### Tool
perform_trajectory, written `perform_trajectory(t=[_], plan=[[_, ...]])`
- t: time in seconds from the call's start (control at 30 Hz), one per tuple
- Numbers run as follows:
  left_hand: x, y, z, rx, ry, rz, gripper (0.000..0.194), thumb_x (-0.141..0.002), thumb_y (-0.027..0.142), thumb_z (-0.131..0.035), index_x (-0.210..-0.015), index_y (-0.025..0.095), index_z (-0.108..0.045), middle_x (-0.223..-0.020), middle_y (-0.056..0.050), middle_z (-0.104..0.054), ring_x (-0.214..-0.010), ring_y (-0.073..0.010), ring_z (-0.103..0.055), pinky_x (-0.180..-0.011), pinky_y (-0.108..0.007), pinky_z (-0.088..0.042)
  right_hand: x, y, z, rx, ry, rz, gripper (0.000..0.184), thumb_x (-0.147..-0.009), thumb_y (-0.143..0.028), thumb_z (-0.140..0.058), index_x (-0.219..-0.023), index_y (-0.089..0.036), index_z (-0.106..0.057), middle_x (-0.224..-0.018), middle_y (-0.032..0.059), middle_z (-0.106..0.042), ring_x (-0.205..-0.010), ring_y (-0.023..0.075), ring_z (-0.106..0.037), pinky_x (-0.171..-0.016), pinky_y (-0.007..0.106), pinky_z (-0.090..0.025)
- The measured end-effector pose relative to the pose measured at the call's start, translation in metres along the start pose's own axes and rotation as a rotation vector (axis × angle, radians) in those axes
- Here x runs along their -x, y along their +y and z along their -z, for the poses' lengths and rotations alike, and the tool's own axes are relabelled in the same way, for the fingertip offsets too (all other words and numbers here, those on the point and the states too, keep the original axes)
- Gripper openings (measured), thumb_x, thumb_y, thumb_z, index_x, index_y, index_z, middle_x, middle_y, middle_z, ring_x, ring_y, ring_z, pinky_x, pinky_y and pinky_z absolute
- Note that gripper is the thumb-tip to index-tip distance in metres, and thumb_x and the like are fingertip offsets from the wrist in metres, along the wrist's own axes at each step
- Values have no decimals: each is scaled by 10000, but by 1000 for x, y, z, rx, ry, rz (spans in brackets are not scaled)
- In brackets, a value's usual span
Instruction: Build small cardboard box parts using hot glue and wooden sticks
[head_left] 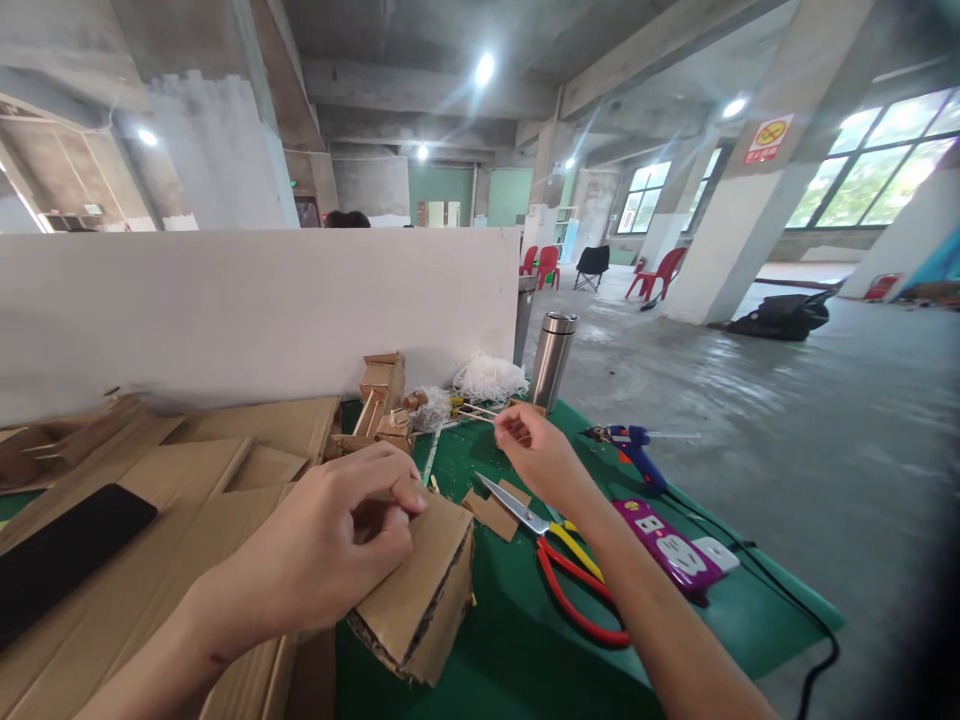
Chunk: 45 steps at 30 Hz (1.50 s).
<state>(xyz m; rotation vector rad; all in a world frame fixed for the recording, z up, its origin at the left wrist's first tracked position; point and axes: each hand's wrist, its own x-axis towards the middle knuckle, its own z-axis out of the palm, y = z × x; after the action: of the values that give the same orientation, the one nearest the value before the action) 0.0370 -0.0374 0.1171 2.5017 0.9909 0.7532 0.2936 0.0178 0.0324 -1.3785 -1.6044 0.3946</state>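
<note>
My left hand is closed in a pinch over a small cardboard box, its thumb and forefinger near the top edge. What lies between those fingertips, if anything, I cannot make out. Farther forward, my right hand has its fingers curled together at the end of thin wooden sticks, seemingly gripping one. Scissors with red and yellow handles lie open beneath my right forearm. Their blades overlap flat cardboard scraps.
A hot glue gun and a purple power strip sit at the right, with a black cable trailing. A steel flask stands behind. Cardboard sheets and a black phone are at left, below a white partition.
</note>
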Motion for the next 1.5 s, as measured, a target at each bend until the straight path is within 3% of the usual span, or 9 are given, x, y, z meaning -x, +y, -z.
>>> perform_trajectory(t=[0.13,0.27,0.4,0.57,0.83,1.07,1.27,1.37,1.5], plan=[[-1,0,0,-29,0,-3,148,-823,116,-442,-796,221,-543,-1007,-37,-675,-938,-193,-654,-662,-262,-474,-6,23,-18,150,-97,-45,157,-883,-214,-448,-800,-201,-581,-782,40,-653,-740,196,-594,-698,315,-443],[0,1,2,-42,1,1,136,-831,137,-446,-796,226,-543,-1039,-46,-682,-968,-206,-655,-668,-263,-495,4,34,-37,318,-208,-70,163,-844,-137,-501,-782,-198,-638,-886,65,-680,-894,223,-596,-804,332,-410],[1,0,1,-33,15,-5,139,-818,131,-455,-801,231,-552,-1051,-48,-685,-940,-203,-664,-668,-261,-516,15,37,-49,462,-317,-93,86,-808,-208,-598,-801,-188,-682,-1003,113,-643,-1026,297,-539,-880,410,-372],[-1,-2,0,-42,19,-33,149,-819,129,-446,-794,238,-545,-1060,-42,-684,-961,-208,-666,-655,-259,-521,20,36,-51,528,-401,-97,168,-760,-275,-658,-883,-164,-683,-1101,152,-599,-1091,338,-494,-913,459,-347],[-2,-1,0,-27,39,-53,151,-823,137,-456,-782,251,-547,-994,-21,-692,-927,-202,-665,-668,-260,-521,19,33,-55,454,-354,-133,85,-713,-215,-674,-786,-172,-660,-1123,132,-597,-1152,326,-493,-975,460,-330],[-5,-1,-1,-21,72,-53,149,-793,140,-485,-753,259,-565,-947,3,-704,-827,-191,-667,-637,-257,-514,11,30,-46,329,-343,-134,121,-841,-286,-603,-894,-205,-676,-1283,93,-601,-1251,262,-507,-1071,431,-310],[-3,3,2,-24,59,-1,124,-799,191,-483,-735,246,-574,-938,-22,-708,-841,-207,-673,-623,-251,-522,20,47,-53,298,-373,-109,196,-696,-211,-741,-864,-135,-676,-1370,221,-503,-1401,392,-297,-1131,587,-94],[-3,6,2,-41,43,31,112,-801,209,-484,-736,245,-568,-943,-22,-703,-901,-215,-672,-662,-239,-524,21,54,-61,218,-356,-102,126,-651,-138,-730,-746,-149,-648,-1354,209,-505,-1409,378,-267,-1140,564,-50],[-2,6,1,-35,38,65,129,-816,226,-471,-740,241,-573,-949,-19,-700,-919,-209,-675,-639,-229,-515,17,54,-66,-2,-311,-127,215,-542,-129,-769,-647,-182,-589,-1269,148,-561,-1338,367,-335,-1138,537,-69]])
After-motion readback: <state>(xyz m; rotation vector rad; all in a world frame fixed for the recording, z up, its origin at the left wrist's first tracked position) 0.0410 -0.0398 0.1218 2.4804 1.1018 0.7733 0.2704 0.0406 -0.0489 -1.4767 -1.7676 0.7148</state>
